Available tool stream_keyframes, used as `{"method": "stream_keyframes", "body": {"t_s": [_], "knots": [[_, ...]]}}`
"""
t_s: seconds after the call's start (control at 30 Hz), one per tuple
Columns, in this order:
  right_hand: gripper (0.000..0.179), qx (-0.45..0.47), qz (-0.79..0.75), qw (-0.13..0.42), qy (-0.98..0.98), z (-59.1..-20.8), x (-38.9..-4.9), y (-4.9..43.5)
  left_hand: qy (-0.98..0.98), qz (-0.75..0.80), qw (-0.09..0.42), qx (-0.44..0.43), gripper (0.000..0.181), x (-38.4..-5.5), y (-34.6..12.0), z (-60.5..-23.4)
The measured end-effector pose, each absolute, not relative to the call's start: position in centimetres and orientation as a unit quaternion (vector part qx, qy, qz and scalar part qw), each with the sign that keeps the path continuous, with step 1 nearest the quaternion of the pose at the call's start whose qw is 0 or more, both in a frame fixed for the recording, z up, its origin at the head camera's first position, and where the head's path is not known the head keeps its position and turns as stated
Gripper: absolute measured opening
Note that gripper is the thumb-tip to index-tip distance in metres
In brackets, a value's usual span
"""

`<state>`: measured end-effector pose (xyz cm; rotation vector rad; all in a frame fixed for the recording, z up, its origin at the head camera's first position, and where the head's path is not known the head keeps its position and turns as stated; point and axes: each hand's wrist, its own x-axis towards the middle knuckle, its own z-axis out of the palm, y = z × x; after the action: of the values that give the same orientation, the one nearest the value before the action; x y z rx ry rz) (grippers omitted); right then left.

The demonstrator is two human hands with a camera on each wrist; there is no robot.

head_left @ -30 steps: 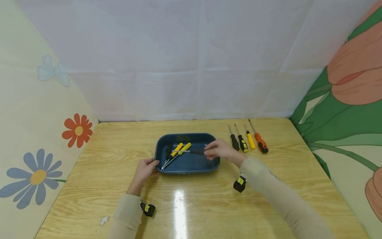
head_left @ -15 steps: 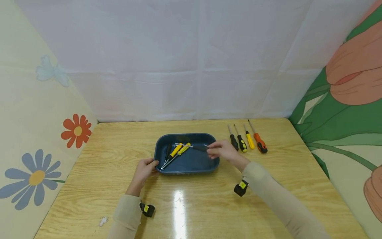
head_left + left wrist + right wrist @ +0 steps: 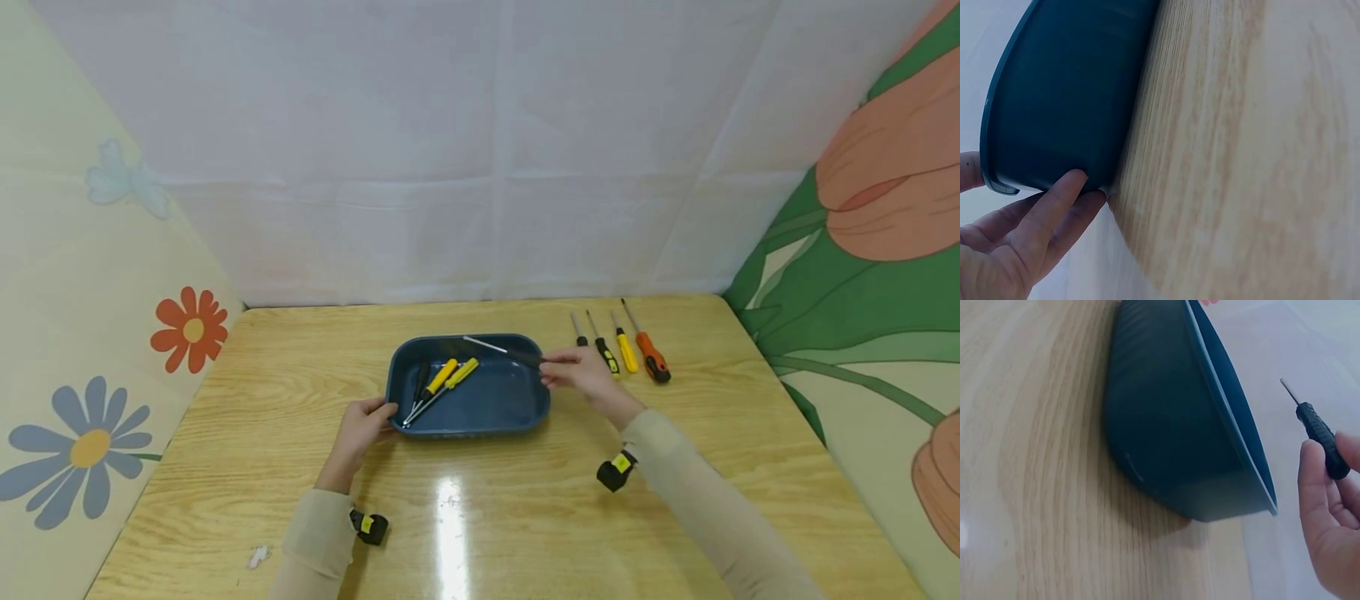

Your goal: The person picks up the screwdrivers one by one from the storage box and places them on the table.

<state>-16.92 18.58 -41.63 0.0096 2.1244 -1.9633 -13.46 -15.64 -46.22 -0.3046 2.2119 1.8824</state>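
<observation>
My right hand (image 3: 592,379) pinches the black handle of a screwdriver (image 3: 523,358) over the right end of a dark blue tray (image 3: 487,408). The screwdriver's shaft points left and away. In the right wrist view, thumb and finger grip the end of its ribbed handle (image 3: 1322,434), above the rim. With my left hand (image 3: 358,433) I hold the tray's left end, thumb at the rim and fingers against the outer wall (image 3: 1072,106). A black-handled screwdriver (image 3: 422,383), a yellow one (image 3: 441,377) and a yellow-green one (image 3: 461,372) lie inside, at the left.
Right of the tray, several screwdrivers lie in a row on the wooden table (image 3: 247,433): a black one partly behind my right hand, a black-and-yellow one (image 3: 607,357), a yellow one (image 3: 626,352) and an orange one (image 3: 652,358). A white wall covering stands behind.
My right hand has moved right with the black-handled screwdriver, and its tip has swung away from me, off the yellow handles. My left hand stays on the tray.
</observation>
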Motion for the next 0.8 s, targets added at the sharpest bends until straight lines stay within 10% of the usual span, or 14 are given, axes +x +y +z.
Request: {"method": "stream_keyframes", "body": {"t_s": [0.8], "knots": [[0.027,0.093,-0.730,0.052,0.675,-40.7,-17.5,24.0,0.756,0.637,0.109,-0.102,0.031,-13.4,-15.6,-46.0]]}}
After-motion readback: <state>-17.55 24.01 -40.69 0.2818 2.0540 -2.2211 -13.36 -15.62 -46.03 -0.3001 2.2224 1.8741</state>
